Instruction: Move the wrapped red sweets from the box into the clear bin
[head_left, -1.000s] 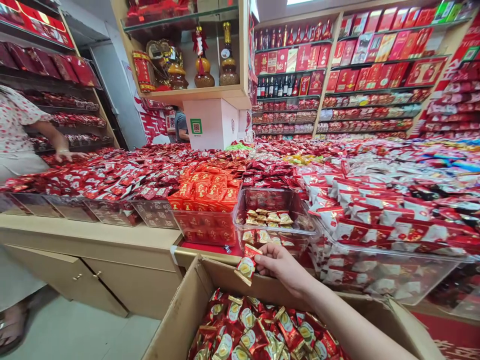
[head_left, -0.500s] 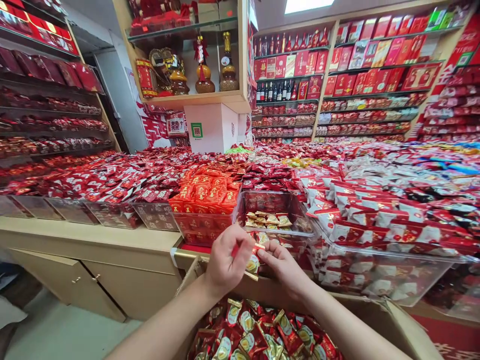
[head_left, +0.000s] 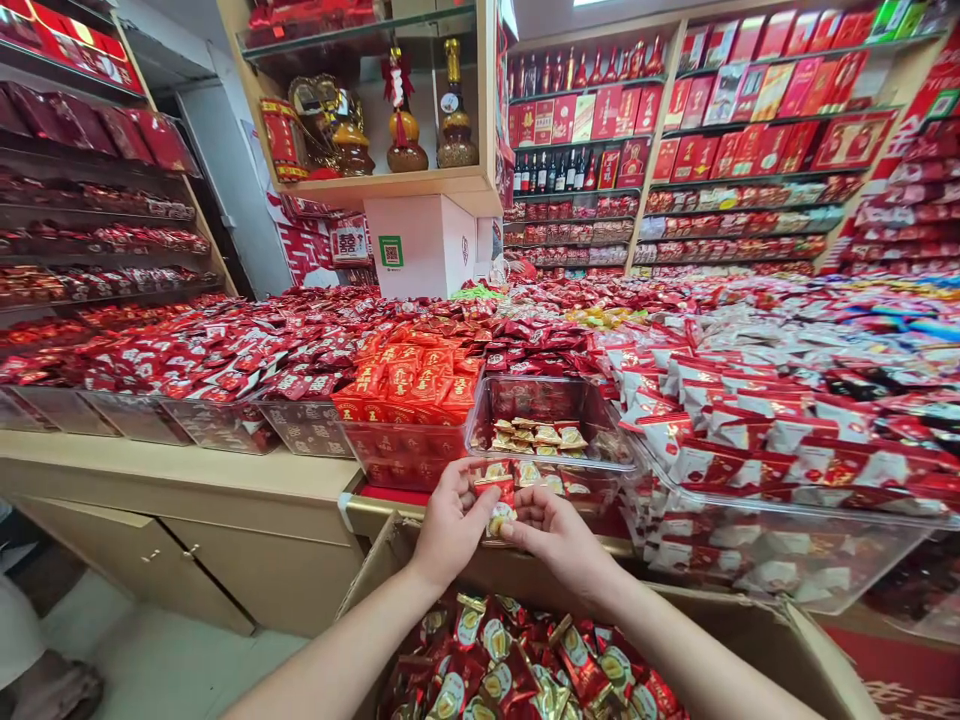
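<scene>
Between my hands is a small red-and-gold wrapped candy [head_left: 495,492], with a pale picture on its wrapper. My left hand [head_left: 454,525] pinches it at the left, thumb on the front. My right hand [head_left: 551,535] grips its lower right, the thumb near the bottom end. Below my forearms stands an open cardboard box [head_left: 720,620] full of loose wrapped candies [head_left: 499,650] of the same look. Just beyond my hands is a clear plastic bin [head_left: 600,425], where gold-wrapped pieces [head_left: 536,436] lie low inside.
Left of that bin, orange-red packets [head_left: 412,375] are heaped in another bin. On the right, a large clear bin [head_left: 795,545] holds red-and-white packets [head_left: 757,430]. A wooden counter [head_left: 187,470] runs left. Shelves with bottles and red boxes line the back. Part of a person's foot [head_left: 64,690] shows lower left.
My left hand has turned and opened out from a curled pose, its thumb now on the candy's front. The candy has shifted slightly left and stands more upright. The view has moved slightly.
</scene>
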